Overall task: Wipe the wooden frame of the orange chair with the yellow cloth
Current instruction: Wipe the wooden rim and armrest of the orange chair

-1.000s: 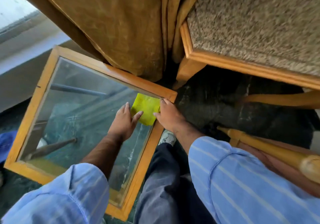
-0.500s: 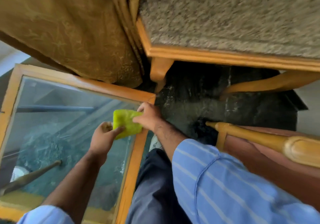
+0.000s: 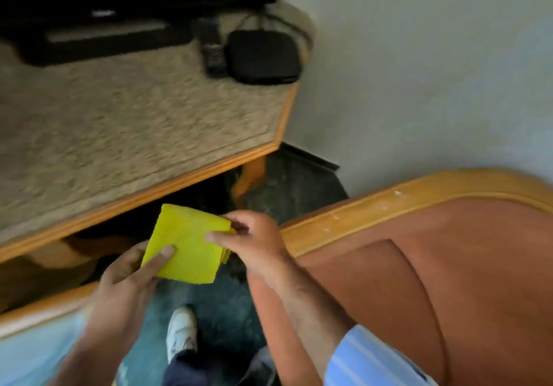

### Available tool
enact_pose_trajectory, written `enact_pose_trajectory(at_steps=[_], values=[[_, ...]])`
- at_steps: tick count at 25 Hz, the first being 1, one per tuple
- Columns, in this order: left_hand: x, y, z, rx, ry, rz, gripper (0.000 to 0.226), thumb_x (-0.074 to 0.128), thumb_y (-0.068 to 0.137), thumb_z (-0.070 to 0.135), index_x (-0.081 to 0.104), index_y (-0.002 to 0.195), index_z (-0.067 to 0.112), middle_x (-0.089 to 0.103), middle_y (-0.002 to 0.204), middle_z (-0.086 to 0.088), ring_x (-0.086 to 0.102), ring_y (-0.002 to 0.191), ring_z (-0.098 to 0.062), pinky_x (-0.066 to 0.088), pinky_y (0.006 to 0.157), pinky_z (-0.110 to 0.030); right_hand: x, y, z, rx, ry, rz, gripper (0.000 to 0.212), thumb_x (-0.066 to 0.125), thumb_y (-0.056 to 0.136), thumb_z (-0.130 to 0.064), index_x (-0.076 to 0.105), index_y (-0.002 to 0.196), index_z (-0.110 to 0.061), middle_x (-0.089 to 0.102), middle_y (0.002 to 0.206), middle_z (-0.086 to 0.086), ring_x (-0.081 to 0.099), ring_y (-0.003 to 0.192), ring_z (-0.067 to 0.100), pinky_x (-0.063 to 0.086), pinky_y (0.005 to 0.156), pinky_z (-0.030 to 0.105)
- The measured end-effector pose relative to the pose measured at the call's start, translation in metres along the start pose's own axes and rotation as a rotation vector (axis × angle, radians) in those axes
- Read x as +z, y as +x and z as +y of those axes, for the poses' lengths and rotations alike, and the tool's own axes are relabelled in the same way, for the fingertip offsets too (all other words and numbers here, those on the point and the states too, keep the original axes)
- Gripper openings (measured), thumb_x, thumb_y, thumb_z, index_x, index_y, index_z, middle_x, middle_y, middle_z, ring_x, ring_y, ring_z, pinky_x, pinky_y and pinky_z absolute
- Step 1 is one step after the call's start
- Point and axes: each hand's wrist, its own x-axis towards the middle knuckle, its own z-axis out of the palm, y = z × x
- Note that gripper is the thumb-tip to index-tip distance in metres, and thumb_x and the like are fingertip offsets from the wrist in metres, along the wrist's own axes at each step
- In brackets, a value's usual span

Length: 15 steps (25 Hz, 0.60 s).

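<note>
A folded yellow cloth [image 3: 188, 243] is held in the air between both hands, above the dark floor. My left hand [image 3: 125, 278] grips its lower left corner with the thumb on top. My right hand [image 3: 254, 242] pinches its right edge. The orange chair [image 3: 434, 281] fills the lower right, its back toward me. Its curved wooden frame [image 3: 374, 209] runs along the top of the orange back, with small pale specks on it, just right of my right hand.
A table with a speckled beige top [image 3: 119, 122] and wooden rim [image 3: 149, 194] stands at the left, carrying a black TV base [image 3: 98, 38], a remote [image 3: 214, 53] and a black box [image 3: 263, 56]. A pale wall [image 3: 419, 71] is behind. My white shoe [image 3: 181, 332] is below.
The view has swung right, from the mirror on the floor toward the chair. Both hands have lifted the cloth off the mirror and now hold it near the chair's frame.
</note>
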Motion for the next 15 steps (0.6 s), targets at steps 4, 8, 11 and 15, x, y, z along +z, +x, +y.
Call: enact_pose_trajectory(at_steps=[4, 8, 11, 15], values=[[0.134, 0.016, 0.027, 0.125, 0.217, -0.168, 0.025, 0.077, 0.081, 0.029, 0.077, 0.103, 0.016, 0.082, 0.102, -0.007, 0.076, 0.093, -0.020, 0.063, 0.086, -0.038, -0.124, -0.027, 0.001, -0.084, 0.159, 0.280, 0.012, 0.079, 0.087, -0.029, 0.078, 0.085, -0.017, 0.068, 0.071, -0.014, 0.060, 0.068, 0.003, 0.048, 0.065, 0.026], [0.239, 0.034, 0.014, 0.244, 0.440, -0.269, 0.025, 0.088, 0.080, 0.034, 0.072, 0.099, 0.030, 0.081, 0.101, 0.001, 0.077, 0.095, -0.018, 0.060, 0.081, -0.041, -0.203, -0.052, 0.034, -0.086, 0.265, 0.687, 0.017, 0.089, 0.078, -0.029, 0.075, 0.073, -0.037, 0.074, 0.067, -0.018, 0.066, 0.064, -0.002, 0.053, 0.067, 0.020], [0.294, 0.047, -0.009, 0.281, 0.564, -0.361, 0.020, 0.086, 0.083, 0.032, 0.071, 0.095, 0.031, 0.080, 0.095, 0.008, 0.075, 0.087, -0.008, 0.062, 0.074, -0.039, -0.236, -0.060, 0.064, -0.043, 0.256, 0.898, 0.023, 0.094, 0.074, -0.024, 0.074, 0.077, -0.037, 0.078, 0.076, -0.015, 0.072, 0.072, 0.001, 0.056, 0.073, 0.018], [0.344, 0.065, -0.031, 0.341, 0.745, -0.424, 0.013, 0.077, 0.090, 0.029, 0.072, 0.102, 0.028, 0.077, 0.099, 0.009, 0.074, 0.095, -0.010, 0.062, 0.092, -0.047, -0.257, -0.056, 0.090, -0.015, 0.218, 1.076, 0.030, 0.092, 0.074, -0.024, 0.068, 0.069, -0.040, 0.072, 0.071, -0.021, 0.066, 0.067, -0.003, 0.054, 0.069, 0.014]])
